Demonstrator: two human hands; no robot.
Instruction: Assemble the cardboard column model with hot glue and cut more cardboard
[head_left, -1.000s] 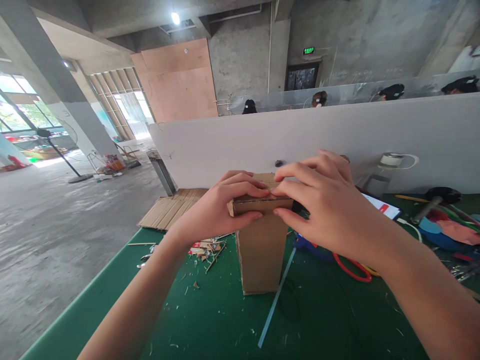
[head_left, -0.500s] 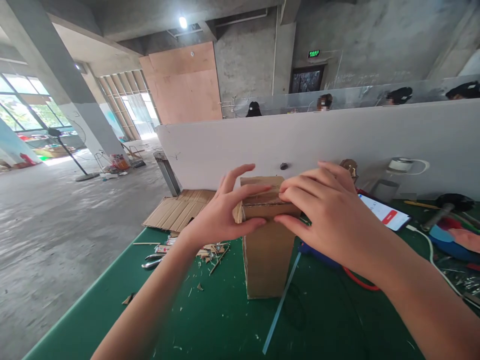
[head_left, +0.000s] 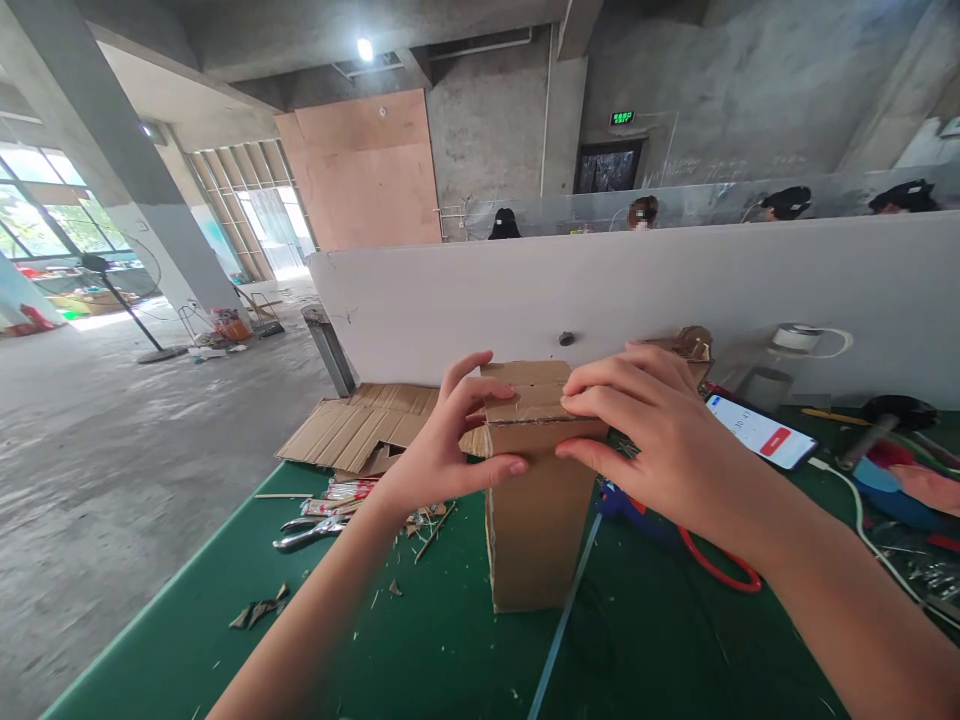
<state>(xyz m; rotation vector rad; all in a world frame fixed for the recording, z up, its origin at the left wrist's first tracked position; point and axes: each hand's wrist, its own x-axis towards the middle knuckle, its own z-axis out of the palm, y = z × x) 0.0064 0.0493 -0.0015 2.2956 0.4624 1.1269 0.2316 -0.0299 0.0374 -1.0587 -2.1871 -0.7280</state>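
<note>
A tall, narrow cardboard box (head_left: 541,535) stands upright on the green tabletop. My left hand (head_left: 439,440) grips its upper left corner, fingers curled over the top and the thumb against the front face. At the upper right, my right hand (head_left: 645,420) pinches the top edge between the fingers above and the thumb in front. A pale seam runs along the box's top front edge. Beside the base on the right, a light blue strip (head_left: 566,615) slants along the table. The box's back is hidden.
Cardboard sheets (head_left: 352,430), metal pliers-like tools (head_left: 307,535) and scraps (head_left: 259,608) lie left. On the right are a lit phone (head_left: 761,430), a white cable (head_left: 862,510) and a red loop (head_left: 724,570). A white partition (head_left: 450,300) stands behind; several people's heads show beyond it.
My left fingers have drawn back to the left and curled more closely over the box's top edge. My right hand keeps its hold at the upper right. The view has shifted slightly.
</note>
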